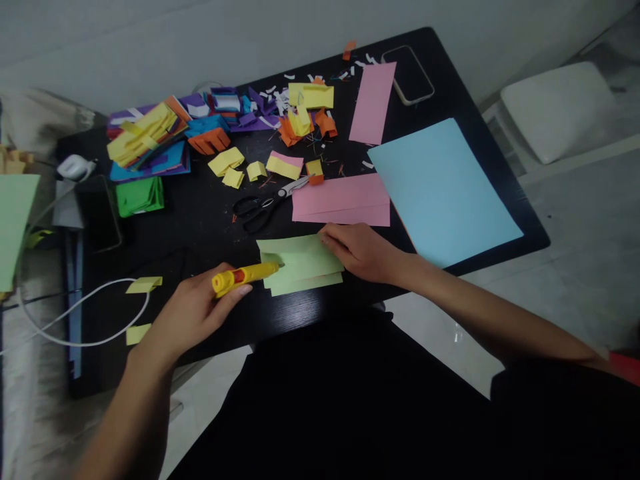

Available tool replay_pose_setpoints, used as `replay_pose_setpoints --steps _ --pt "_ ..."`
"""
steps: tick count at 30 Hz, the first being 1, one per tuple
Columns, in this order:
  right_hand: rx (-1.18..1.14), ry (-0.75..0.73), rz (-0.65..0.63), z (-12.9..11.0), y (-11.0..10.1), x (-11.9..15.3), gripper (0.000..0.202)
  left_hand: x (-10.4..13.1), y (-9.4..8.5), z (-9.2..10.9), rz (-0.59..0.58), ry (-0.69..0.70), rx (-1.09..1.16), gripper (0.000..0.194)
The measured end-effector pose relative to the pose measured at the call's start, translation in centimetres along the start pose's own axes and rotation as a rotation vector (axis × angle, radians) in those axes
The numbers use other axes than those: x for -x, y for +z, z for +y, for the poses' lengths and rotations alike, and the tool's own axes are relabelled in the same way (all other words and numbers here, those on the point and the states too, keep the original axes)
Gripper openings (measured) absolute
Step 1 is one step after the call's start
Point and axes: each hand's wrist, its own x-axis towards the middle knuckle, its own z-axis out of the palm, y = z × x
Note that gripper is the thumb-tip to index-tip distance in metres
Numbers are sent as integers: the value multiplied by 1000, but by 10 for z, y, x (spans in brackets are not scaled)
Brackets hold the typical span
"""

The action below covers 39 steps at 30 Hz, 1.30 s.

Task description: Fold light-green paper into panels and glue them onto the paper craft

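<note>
While the left hand (193, 307) grips a yellow box cutter (245, 277), its tip at the left part of the light-green paper sheets (313, 259) by the near table edge, a slip rightward could carry it toward the right hand (367, 252), which pinches their right end, well apart from the left. Because the sheets lie offset, a loose pinch might let them skid and crease; heavy pressure could score the black tabletop (320, 310) beneath. Farther off, black-handled scissors (286, 191) at the pink paper strips' (343, 193) left end might snag them if nudged.
</note>
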Motion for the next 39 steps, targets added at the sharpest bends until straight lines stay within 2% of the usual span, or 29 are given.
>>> replay_pose_setpoints --steps 8,11,14,16,19,23,26,29,33,36,39 --pt "-9 -6 9 -1 0 0 29 16 -13 -5 -15 -77 -19 23" --pt "-6 -8 6 -3 -1 1 29 31 -24 -16 -3 -56 -58 19" --pt "-12 -41 -16 -4 -2 3 29 44 -28 -32 65 -62 -162 20" --pt "-3 -92 -41 -5 -3 6 28 48 -22 -42 121 -135 -250 26" --pt "36 -186 -73 -3 0 12 40 43 -4 -54 133 -241 -312 35" --pt "102 -275 -23 3 12 20 35 33 11 -60 185 -199 -332 49" --pt "183 -327 33 9 23 22 28 29 10 -52 199 -207 -358 62" --pt "262 -373 62 12 30 23 24 20 18 -28 245 -194 -311 63" --pt "334 -401 73 11 35 24 26 0 56 10 249 42 -231 54" --pt "363 -394 70 9 37 26 31 -8 85 25 186 55 -256 58" --pt "415 -397 87 9 41 27 36 -7 100 26 212 43 -276 58"
